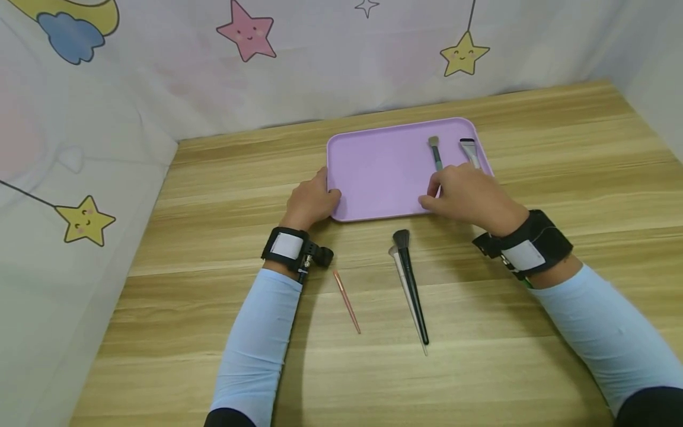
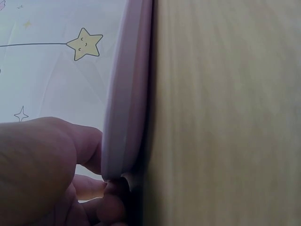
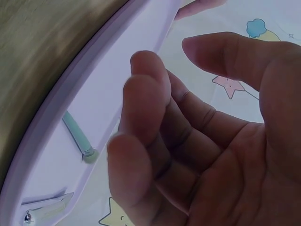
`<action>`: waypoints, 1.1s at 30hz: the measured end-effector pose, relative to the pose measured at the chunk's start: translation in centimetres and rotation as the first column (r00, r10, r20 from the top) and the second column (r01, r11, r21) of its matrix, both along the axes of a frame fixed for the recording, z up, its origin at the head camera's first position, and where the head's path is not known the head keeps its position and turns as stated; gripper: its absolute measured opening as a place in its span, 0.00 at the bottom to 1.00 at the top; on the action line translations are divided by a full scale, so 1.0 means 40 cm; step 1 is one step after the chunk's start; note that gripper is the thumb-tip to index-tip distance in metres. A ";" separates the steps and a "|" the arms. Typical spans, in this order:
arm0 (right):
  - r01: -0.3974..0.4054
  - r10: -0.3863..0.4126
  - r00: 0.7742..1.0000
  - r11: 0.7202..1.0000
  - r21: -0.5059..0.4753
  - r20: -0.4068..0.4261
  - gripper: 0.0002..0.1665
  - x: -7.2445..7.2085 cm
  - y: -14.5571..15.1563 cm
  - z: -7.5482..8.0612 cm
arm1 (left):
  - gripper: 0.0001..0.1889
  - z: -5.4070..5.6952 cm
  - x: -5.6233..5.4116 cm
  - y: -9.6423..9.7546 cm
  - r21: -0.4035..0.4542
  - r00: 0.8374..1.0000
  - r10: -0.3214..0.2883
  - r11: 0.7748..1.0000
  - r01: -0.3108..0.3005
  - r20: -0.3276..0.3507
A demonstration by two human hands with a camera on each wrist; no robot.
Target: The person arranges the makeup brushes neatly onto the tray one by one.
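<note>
At the tray's left side, my left hand [image 1: 311, 201] grips the rim of a lilac tray [image 1: 379, 172]; the left wrist view has the thumb on one side of the rim [image 2: 126, 89] and curled fingers at its lower end. Over the tray's right part hovers my right hand [image 1: 472, 193], thumb and loosely bent fingers apart, holding nothing. Beside its fingers lies a makeup brush with a green handle [image 1: 435, 155], partly hidden by the hand. A flat, silver-coloured brush with a black tip [image 1: 469, 151] lies further right in the tray, its lower end covered by the hand.
In front of the tray, a black makeup brush [image 1: 409, 279] and a slimmer white-handled brush [image 1: 404, 281] lie side by side on the wooden table [image 1: 224, 196]. A thin rose-gold stick [image 1: 347, 302] lies to their left. A printed curtain [image 1: 320, 77] stands behind the table.
</note>
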State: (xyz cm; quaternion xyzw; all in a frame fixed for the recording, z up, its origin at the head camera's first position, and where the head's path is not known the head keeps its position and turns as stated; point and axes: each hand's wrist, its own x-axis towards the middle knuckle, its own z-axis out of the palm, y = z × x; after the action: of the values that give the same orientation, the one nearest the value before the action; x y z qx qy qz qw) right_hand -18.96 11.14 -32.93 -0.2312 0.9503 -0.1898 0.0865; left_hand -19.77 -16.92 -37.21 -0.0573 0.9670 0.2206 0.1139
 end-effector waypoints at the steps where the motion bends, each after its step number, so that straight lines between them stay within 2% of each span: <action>1: -0.004 0.004 1.000 1.000 0.002 -0.003 0.14 0.001 0.000 0.000 | 0.37 0.001 0.000 0.001 -0.001 1.000 0.001 1.000 -0.001 0.002; 22: -0.051 0.051 0.998 0.999 0.006 0.028 0.13 0.023 -0.014 0.005 | 0.37 -0.003 0.000 0.002 0.010 1.000 0.004 1.000 -0.003 -0.015; 33: -0.065 0.062 0.996 0.996 0.057 0.058 0.15 0.029 -0.017 0.001 | 0.37 0.003 0.003 0.004 0.002 1.000 0.012 1.000 -0.012 -0.005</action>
State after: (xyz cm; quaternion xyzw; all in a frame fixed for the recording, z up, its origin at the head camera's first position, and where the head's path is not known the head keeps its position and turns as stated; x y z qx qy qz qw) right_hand -17.81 10.45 -32.88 -0.2532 0.9449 -0.1653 0.1257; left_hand -19.66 -16.78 -37.11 -0.0623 0.9667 0.2222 0.1104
